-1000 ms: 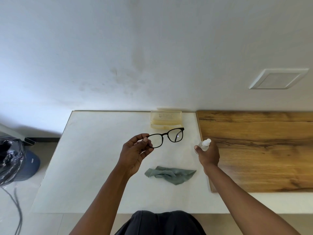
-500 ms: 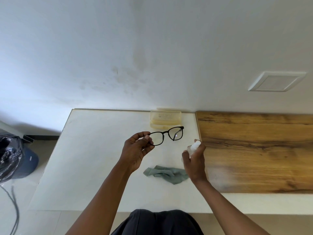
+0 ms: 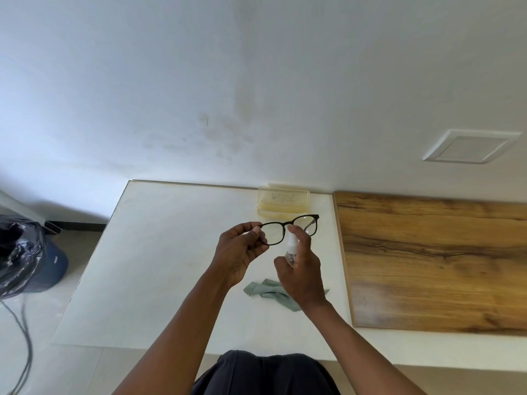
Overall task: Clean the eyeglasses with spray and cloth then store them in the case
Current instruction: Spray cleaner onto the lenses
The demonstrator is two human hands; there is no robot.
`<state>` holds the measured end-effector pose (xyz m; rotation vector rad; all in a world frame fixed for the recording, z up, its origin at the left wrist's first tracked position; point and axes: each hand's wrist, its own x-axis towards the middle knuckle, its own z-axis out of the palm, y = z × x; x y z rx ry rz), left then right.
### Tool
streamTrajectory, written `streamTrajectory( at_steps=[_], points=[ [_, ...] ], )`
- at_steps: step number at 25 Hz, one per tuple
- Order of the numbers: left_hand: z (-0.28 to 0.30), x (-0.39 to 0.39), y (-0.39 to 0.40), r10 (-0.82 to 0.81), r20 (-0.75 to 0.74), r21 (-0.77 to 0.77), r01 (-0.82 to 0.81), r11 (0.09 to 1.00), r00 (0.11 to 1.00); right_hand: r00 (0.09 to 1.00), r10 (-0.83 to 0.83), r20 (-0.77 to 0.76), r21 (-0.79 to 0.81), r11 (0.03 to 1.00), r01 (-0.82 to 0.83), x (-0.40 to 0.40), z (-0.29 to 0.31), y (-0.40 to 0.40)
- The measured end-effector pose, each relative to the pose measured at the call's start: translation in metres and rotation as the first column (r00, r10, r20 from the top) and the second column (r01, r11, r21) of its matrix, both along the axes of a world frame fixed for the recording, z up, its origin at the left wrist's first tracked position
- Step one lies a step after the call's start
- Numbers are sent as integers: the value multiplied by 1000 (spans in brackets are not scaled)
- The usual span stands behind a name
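My left hand (image 3: 239, 252) pinches the left end of the black-framed eyeglasses (image 3: 275, 232) and holds them up over the white table (image 3: 159, 266). My right hand (image 3: 302, 270) grips a small white spray bottle (image 3: 292, 243) just in front of the lenses, with the index finger on its top. The grey-green cloth (image 3: 266, 290) lies crumpled on the table under my right hand, partly hidden by it. The translucent yellowish case (image 3: 283, 201) stands open at the table's far edge by the wall.
A wooden board (image 3: 436, 260) covers the right part of the table. On the floor at the left stand a black bag (image 3: 20, 252) and a blue bin (image 3: 55, 266), with cables (image 3: 24, 337) trailing below.
My right hand has carried the spray bottle from the wooden board's edge leftward and up to the glasses. My left hand has kept the glasses nearly still.
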<state>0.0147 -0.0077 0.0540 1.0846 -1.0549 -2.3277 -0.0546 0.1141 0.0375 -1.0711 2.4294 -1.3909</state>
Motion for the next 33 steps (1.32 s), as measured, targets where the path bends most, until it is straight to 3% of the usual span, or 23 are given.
streamTrajectory(
  at_steps=[9,22,33],
  points=[
    [2,-1,4,3,26,-21,-3,1000,1000,997,83,-3,181,980,-81,12,0,-7],
    [1,0,5,8,35,5,-8,1000,999,996,81,44,96,992,-85,9,2,-3],
    [-1,3,4,25,24,29,-26,999,999,985,-126,115,26,992,123,-25,-4,15]
  ],
)
